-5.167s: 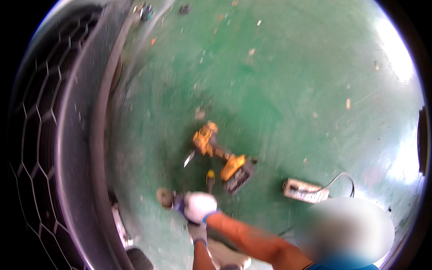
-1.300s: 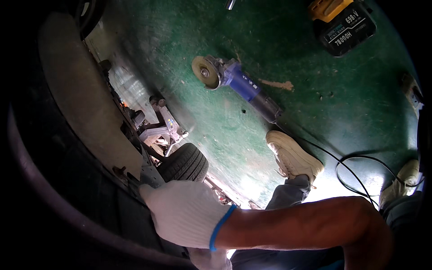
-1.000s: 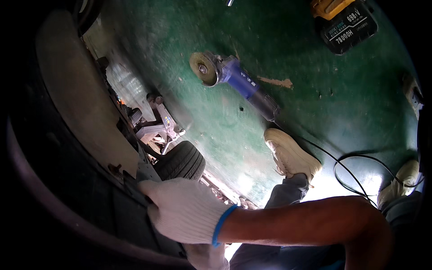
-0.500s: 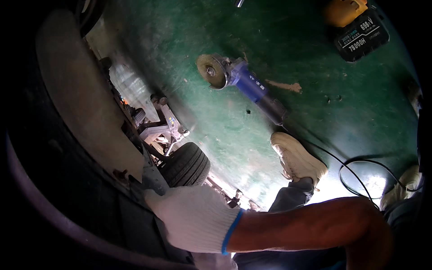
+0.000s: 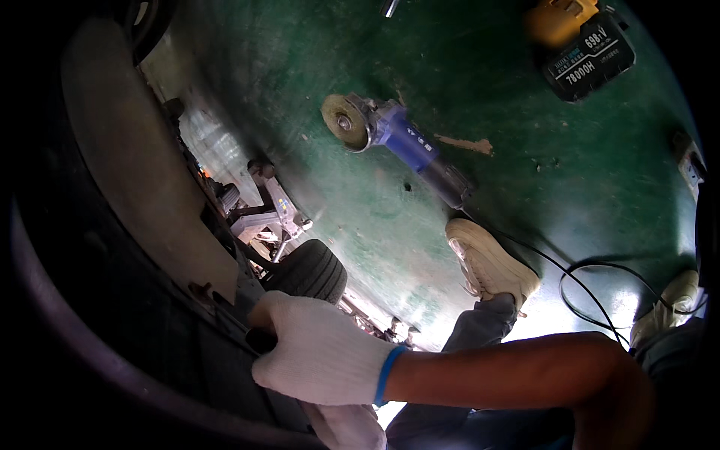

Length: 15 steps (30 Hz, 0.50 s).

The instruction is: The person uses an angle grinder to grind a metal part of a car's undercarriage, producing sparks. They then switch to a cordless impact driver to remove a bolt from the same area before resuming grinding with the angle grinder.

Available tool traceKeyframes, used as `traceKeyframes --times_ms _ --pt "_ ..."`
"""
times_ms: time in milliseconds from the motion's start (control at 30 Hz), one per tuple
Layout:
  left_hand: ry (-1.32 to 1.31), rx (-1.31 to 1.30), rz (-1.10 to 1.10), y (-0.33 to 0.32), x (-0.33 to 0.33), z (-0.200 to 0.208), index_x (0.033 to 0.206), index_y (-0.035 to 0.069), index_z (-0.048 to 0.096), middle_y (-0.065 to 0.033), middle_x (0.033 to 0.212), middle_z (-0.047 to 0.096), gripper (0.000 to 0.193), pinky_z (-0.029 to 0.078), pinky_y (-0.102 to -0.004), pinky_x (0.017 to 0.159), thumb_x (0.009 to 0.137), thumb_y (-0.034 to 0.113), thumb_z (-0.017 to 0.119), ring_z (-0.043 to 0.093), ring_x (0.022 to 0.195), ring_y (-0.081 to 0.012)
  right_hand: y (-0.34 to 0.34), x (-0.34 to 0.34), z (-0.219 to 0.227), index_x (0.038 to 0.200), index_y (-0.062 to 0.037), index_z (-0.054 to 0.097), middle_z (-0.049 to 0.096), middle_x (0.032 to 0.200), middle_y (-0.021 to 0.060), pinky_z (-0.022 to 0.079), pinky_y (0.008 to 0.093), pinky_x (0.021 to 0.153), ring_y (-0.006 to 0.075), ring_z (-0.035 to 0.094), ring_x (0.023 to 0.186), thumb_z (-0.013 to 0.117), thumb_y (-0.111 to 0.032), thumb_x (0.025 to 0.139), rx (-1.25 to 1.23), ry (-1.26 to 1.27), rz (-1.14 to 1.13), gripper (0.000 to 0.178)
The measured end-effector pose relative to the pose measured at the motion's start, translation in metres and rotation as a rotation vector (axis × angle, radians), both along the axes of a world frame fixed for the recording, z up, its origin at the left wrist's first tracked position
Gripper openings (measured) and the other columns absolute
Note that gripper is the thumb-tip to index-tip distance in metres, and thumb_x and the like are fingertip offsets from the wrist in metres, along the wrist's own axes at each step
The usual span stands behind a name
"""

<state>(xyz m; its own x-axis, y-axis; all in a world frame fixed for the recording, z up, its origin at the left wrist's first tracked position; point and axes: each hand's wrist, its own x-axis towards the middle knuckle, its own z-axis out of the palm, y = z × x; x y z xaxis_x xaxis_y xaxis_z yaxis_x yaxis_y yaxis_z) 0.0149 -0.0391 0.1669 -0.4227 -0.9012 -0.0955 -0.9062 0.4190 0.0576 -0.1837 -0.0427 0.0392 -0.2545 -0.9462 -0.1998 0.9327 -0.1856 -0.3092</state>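
Note:
My right hand (image 5: 322,349) wears a white knit glove with a blue cuff and is closed in a fist. From the thumb side of the fist sticks a dark, rounded handle (image 5: 261,340); the rest of it is hidden by the hand and shadow. The fist is against the dark edge of a vehicle's body (image 5: 225,352), just below a beige panel (image 5: 135,150). Under my right wrist, partly covered, is my left hand (image 5: 349,427), also in a pale glove; its fingers cannot be seen.
A blue angle grinder (image 5: 411,144) lies on the green floor, its black cord (image 5: 555,259) looping right. My shoe (image 5: 491,259) stands near its rear end. A yellow-and-black battery tool (image 5: 592,56) is at upper right. A tyre (image 5: 307,271) and a floor jack (image 5: 274,214) show beyond the vehicle's edge.
My right hand has turned and drawn slightly back from the vehicle's edge, and the dark handle now shows in its fist. The view has shifted slightly.

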Motion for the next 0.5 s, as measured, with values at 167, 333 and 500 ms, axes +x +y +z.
traceKeyframes --times_ms 167,333,500 --pt "0.146 -0.134 -0.118 -0.011 -0.078 -0.034 0.145 -0.002 0.048 -0.0164 0.128 0.063 0.054 0.059 -0.034 0.092 0.101 0.02 0.072 0.066 0.108 -0.0231 0.017 0.009 0.011 0.107 -0.0034 0.07 0.071 0.101 0.0228 0.055 0.0497 0.088 0.0426 0.07 0.099 0.068 -0.015 0.08 0.246 0.09 -0.202 0.03" --pt "0.27 -0.169 -0.115 -0.042 -0.104 -0.04 0.14 -0.001 0.049 -0.0152 0.124 0.063 0.048 0.059 -0.0342 0.093 0.102 0.02 0.07 0.066 0.107 -0.0223 0.004 0.01 0.013 0.106 0.0034 0.064 0.068 0.1 0.0225 0.057 0.0515 0.084 0.0456 0.069 0.094 0.063 -0.009 0.08 0.164 0.11 -0.312 0.029" --pt "0.309 -0.187 -0.116 -0.063 -0.116 -0.049 0.137 0.0 0.05 -0.0142 0.122 0.063 0.043 0.06 -0.0344 0.093 0.103 0.019 0.068 0.066 0.106 -0.0217 0.04 0.02 0.03 0.111 -0.0041 0.072 0.069 0.093 0.0151 0.059 0.0471 0.063 0.0345 0.073 0.079 0.069 -0.008 0.082 0.438 0.738 -0.352 0.029"
